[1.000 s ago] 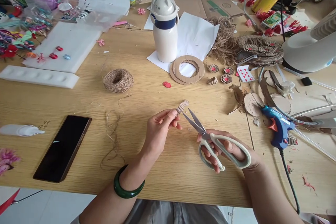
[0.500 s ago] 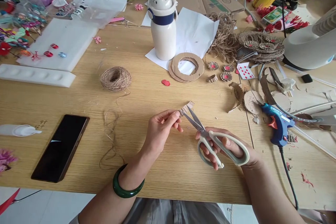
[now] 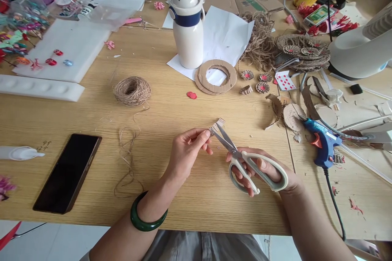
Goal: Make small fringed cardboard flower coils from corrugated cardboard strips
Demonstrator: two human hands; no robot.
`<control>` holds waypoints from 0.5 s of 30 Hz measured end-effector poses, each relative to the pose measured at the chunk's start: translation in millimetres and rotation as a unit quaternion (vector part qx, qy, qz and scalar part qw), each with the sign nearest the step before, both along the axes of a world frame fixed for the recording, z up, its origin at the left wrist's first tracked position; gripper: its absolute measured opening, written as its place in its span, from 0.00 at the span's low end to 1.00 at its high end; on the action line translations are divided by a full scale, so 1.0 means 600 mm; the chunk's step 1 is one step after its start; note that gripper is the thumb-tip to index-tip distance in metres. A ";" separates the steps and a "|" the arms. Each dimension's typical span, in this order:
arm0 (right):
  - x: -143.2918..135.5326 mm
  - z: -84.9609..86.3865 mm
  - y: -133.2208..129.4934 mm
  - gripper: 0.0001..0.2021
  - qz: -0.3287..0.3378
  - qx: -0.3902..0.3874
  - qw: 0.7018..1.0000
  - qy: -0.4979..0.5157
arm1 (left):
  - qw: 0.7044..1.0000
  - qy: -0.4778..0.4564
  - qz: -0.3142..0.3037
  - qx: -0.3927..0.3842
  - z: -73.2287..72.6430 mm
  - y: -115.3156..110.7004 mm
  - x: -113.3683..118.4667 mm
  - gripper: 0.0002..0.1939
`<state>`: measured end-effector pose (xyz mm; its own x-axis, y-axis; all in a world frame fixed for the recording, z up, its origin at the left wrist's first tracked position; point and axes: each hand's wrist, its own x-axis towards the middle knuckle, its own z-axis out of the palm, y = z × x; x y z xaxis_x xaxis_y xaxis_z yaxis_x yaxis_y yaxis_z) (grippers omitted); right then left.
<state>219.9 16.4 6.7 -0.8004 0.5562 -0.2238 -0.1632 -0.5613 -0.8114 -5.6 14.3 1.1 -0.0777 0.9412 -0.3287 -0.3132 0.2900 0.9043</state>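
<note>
A small strip of corrugated cardboard (image 3: 221, 121) is pinched between the thumb and fingers of my left hand (image 3: 190, 147). My right hand (image 3: 263, 169) grips a pair of scissors (image 3: 235, 153) with pale grey-white handles, thumb and fingers through the loops. The scissor blades stand slightly apart at the strip, close to my left fingertips. Part of the strip is hidden by the blades and fingers. Beyond the hands lie red paper discs (image 3: 192, 95), cardboard rings (image 3: 231, 78) and several fluted cardboard rosettes (image 3: 262, 87) with red centres.
A twine ball (image 3: 133, 91) and a phone (image 3: 67, 173) lie to the left. A white bottle (image 3: 188, 32) stands at the back. On the right are a blue glue gun (image 3: 325, 142) with its cord, cardboard scraps (image 3: 293, 116) and a white lamp base (image 3: 352, 57).
The view has shifted slightly, moving the table's things a little left in the picture. Both hands keep their hold, and the scissor blades look slightly closer together at the strip.
</note>
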 end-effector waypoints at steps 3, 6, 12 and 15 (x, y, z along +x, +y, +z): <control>0.002 0.001 0.001 0.28 0.003 0.004 1.000 -0.002 | 1.000 0.007 -0.002 0.000 0.002 0.000 0.001 0.10; 0.004 0.002 0.001 0.30 0.001 0.003 1.000 -0.007 | 1.000 0.010 0.000 -0.002 0.002 0.000 0.001 0.10; 0.003 0.004 0.002 0.28 0.008 0.012 1.000 -0.008 | 1.000 0.000 -0.001 -0.013 0.003 0.001 0.003 0.11; 0.002 0.002 0.001 0.29 0.021 0.003 1.000 0.011 | 1.000 -0.010 0.000 -0.023 0.004 0.001 0.003 0.10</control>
